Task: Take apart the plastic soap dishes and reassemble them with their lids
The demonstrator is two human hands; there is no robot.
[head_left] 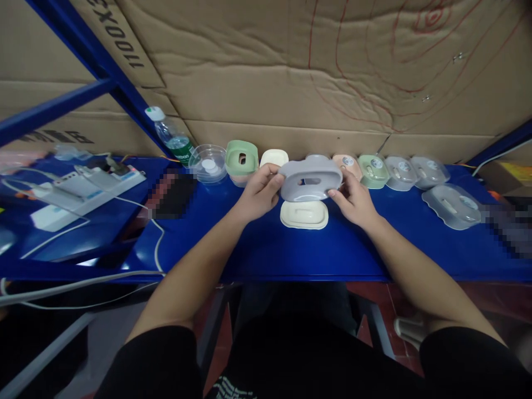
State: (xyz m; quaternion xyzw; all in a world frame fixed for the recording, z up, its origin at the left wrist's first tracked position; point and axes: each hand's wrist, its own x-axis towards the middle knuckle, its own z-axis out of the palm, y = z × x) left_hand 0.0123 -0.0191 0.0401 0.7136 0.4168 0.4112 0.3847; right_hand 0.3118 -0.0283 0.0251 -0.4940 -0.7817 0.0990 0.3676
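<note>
Centrally, two hands (262, 191) grasping one gray shell (311, 170), one cream tray (305, 215) nearby, perhaps five lidded cases (401, 173).

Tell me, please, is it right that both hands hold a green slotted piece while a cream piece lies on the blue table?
The colour is wrong: the head view shows the left hand and right hand holding a grey slotted piece, not green; the rest stands.

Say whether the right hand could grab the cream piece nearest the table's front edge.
Probably not yet: the right hand holds the gray piece, though the cream piece looks uncovered on its near side.
</note>
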